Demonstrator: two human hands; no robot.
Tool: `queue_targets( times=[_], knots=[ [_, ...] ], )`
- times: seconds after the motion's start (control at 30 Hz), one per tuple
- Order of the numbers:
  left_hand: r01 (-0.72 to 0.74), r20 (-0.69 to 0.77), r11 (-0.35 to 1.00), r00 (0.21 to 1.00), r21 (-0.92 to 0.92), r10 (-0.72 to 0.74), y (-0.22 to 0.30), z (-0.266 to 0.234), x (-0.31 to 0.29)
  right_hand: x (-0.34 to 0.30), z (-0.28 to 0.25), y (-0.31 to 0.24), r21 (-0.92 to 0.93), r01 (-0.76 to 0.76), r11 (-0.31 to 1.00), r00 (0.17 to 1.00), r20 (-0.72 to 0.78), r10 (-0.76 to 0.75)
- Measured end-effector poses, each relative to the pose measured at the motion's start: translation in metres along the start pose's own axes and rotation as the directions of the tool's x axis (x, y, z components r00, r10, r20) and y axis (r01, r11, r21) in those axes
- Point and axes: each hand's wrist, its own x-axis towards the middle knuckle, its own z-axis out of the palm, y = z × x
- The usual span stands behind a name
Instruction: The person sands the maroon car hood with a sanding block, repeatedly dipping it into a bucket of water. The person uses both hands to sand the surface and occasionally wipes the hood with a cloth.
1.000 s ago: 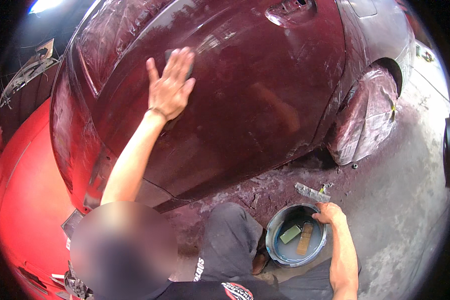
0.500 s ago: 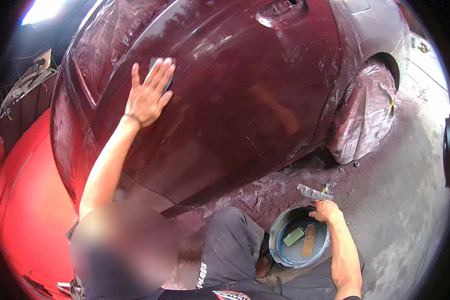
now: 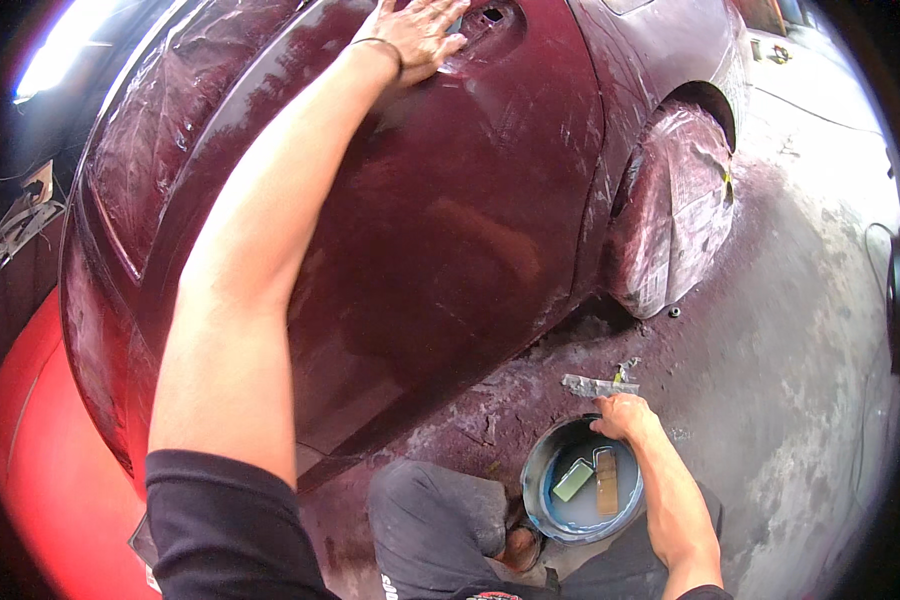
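My left hand lies flat, fingers stretched out, against the dark red car door high up, just left of the door handle recess. A small grey-blue edge of sandpaper shows beside its fingers; the rest is hidden under the hand. Low on the right, my right hand is closed over the far rim of a dark bucket. Cloudy water fills the bucket's lower part. A green block and a brown block lie in it.
Plastic film covers the car's window, and a painted-over wrap covers the wheel. A scrap of grey tape lies on the floor beyond the bucket. A bright red car panel stands at the left. My bent knee is beside the bucket.
My left hand has slid up and to the right across the door with the sandpaper, reaching the handle recess. My right hand stays at the bucket rim. The view has shifted.
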Motion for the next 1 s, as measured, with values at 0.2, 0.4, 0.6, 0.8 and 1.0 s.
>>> queue_targets(
  times=[0.2, 0.4, 0.6, 0.8, 1.0],
  knots=[
    [0.004, -0.011, 0.989, 1.000, 0.150, -0.002, -0.013, 0.028, -0.131, -0.004, 0.009, 0.020, 0.000, 0.003, 1.000, 1.000, -0.029, -0.003],
    [0.042, -0.046, 0.974, 0.998, 0.221, -0.033, 0.005, 0.015, -0.029, -0.013, 0.006, 0.021, -0.020, -0.027, 0.999, 0.999, -0.036, 0.026],
    [-0.023, -0.049, 0.962, 0.998, 0.273, 0.038, 0.007, 0.007, 0.021, -0.004, 0.002, 0.016, 0.016, -0.003, 1.000, 0.990, -0.144, 0.005],
    [-0.083, -0.020, 0.987, 0.996, 0.138, 0.086, 0.000, 0.030, -0.079, -0.009, 0.005, 0.029, -0.001, -0.060, 0.998, 0.994, -0.091, 0.059],
    [-0.054, 0.188, 0.970, 0.982, 0.237, 0.009, 0.025, -0.033, 0.029, -0.005, 0.004, 0.012, 0.052, 0.012, 0.999, 0.995, -0.098, -0.007]
  ],
)
